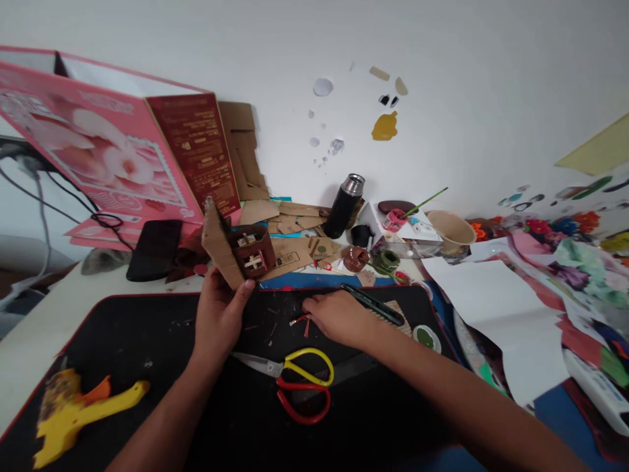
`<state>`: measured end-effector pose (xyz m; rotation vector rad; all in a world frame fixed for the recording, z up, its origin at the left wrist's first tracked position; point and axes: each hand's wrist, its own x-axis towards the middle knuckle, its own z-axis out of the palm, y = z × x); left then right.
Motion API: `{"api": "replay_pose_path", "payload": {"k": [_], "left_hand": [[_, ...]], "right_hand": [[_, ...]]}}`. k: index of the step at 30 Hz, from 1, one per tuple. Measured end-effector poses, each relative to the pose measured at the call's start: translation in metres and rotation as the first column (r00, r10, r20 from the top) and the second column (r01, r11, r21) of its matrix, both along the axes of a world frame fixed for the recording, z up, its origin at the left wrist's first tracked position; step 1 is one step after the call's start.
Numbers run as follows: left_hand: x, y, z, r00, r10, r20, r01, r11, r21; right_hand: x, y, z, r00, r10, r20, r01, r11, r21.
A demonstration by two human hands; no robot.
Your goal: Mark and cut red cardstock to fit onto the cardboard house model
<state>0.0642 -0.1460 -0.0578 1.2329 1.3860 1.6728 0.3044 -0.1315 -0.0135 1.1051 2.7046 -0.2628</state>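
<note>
over the mat (162,328): model (219,249) in my left hand (219,313), red strips (307,328) at my right hand (339,316)

at the mat's far edge, left of the middle, i hold the model up by its cardboard panel. my left thumb lies along the panel's lower edge and the other fingers go behind it, so the grip is firm, though the fingertips are hidden. the panel stands tilted. just right of it is the brown box part (264,248), with pale sticks (254,263) crossed inside.

my right hand is low over the mat, palm down, fingers curled and bunched together. two red strips lie just at the fingertips, one with a pale end; i cannot tell whether i am pinching either.

nearer me are the scissors (271,368), one handle yellow, one red, the point toward my left wrist. beyond my right wrist lies the cutter (366,301), with corrugated card (397,307) beside it and a lid of green paint (426,338) further right. the glue gun (73,410) lies at the mat's near left.

past the mat are the brown jar (354,259) and the green jar (388,260), then the flask (344,206) near the wall. the phone (154,249) is at the left by the pink box (113,144); white paper (496,314) spreads on the right.
</note>
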Motion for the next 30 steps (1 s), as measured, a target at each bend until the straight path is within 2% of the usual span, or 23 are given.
{"api": "replay_pose_path", "payload": {"k": [3,5,8,10,12,15,17,19,26,28,30], "left_hand": [[-0.001,0.001,-0.007,0.996,-0.013,0.088,0.017,0.999,-0.043],[-0.001,0.002,-0.011,0.982,-0.037,0.187,0.052,0.996,-0.077],[0.001,0.003,-0.013,0.940,-0.077,0.333,0.115,0.989,-0.094],[0.003,0.003,-0.012,0.916,-0.090,0.390,0.137,0.986,-0.095],[0.004,0.003,-0.010,0.906,-0.087,0.415,0.141,0.985,-0.103],[0.006,0.004,-0.010,0.904,-0.085,0.419,0.147,0.982,-0.117],[0.006,0.004,-0.011,0.908,-0.094,0.408,0.153,0.982,-0.115],[0.005,0.003,-0.012,0.917,-0.104,0.386,0.158,0.981,-0.111],[0.003,0.001,-0.010,0.984,-0.063,0.167,0.079,0.993,-0.087],[0.004,0.001,-0.007,0.989,-0.053,0.137,0.062,0.996,-0.063],[0.005,0.001,-0.005,0.992,-0.035,0.117,0.040,0.998,-0.043]], "right_hand": [[0.003,-0.002,-0.004,0.987,-0.060,-0.150,0.061,0.998,0.000],[0.005,-0.002,-0.005,0.937,-0.158,-0.312,0.155,0.987,-0.034],[0.009,-0.001,-0.005,0.772,-0.326,-0.546,0.308,0.943,-0.127],[0.012,-0.001,-0.007,0.658,-0.395,-0.641,0.366,0.912,-0.187],[0.015,-0.002,-0.010,0.582,-0.442,-0.683,0.392,0.888,-0.240],[0.021,-0.004,-0.016,0.513,-0.509,-0.691,0.426,0.850,-0.309],[0.024,-0.006,-0.017,0.498,-0.529,-0.687,0.434,0.838,-0.331],[0.028,-0.007,-0.015,0.519,-0.528,-0.673,0.421,0.842,-0.336],[0.041,-0.016,-0.009,0.692,-0.429,-0.580,0.360,0.902,-0.238],[0.044,-0.019,-0.011,0.669,-0.421,-0.613,0.370,0.903,-0.217],[0.045,-0.019,-0.011,0.571,-0.462,-0.679,0.422,0.874,-0.240]]}}
